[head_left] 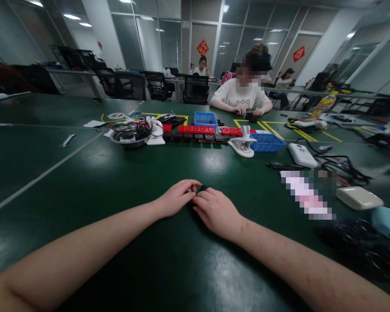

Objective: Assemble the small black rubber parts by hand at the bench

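Note:
Both my hands rest on the dark green table (84,173), fingertips meeting around a small black object (203,187). My left hand (177,197) has its fingers curled and pinched toward that object. My right hand (216,210) lies knuckles up, its fingers bent and closed against the same black piece. Most of the object is hidden by my fingers, so I cannot name it.
Further back stand a metal bowl with cables (130,135), a row of red and black blocks (196,130), two blue bins (266,142), a white clamp (242,144) and white devices with cables (301,154) at right. A person in white (242,93) sits opposite, working.

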Tool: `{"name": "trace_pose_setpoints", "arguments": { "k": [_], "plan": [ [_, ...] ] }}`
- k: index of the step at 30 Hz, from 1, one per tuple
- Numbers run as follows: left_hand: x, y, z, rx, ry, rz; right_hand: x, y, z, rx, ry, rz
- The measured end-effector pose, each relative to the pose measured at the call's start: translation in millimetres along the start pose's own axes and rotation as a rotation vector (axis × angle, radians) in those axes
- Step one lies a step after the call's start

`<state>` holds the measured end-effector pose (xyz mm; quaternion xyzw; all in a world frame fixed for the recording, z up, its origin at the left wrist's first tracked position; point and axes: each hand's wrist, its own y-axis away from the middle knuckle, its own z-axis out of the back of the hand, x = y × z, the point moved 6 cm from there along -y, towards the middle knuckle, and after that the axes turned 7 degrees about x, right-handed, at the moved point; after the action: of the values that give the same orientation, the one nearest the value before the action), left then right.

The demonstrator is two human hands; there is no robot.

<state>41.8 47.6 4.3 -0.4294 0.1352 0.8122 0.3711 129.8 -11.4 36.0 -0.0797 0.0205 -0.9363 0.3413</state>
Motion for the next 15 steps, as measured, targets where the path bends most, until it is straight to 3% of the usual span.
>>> {"name": "trace_pose_setpoints", "arguments": {
  "k": [4,8,12,15],
  "plan": [
    [-2.7,1.1,-1.1,0.032,-0.064,-0.006,5.9,23.0,3.9,0.095,-0.033,-0.049],
    [-9.4,3.6,-1.1,0.072,-0.149,-0.008,13.7,71.0,9.8,0.089,-0.075,-0.147],
    [-11.8,5.0,-0.9,0.092,-0.177,-0.001,9.8,143.6,10.4,-0.064,-0.098,-0.311],
    [-10.2,4.7,-1.2,0.085,-0.17,0.004,-15.2,222.0,-1.7,-0.165,-0.039,-0.509]
  ]
}}
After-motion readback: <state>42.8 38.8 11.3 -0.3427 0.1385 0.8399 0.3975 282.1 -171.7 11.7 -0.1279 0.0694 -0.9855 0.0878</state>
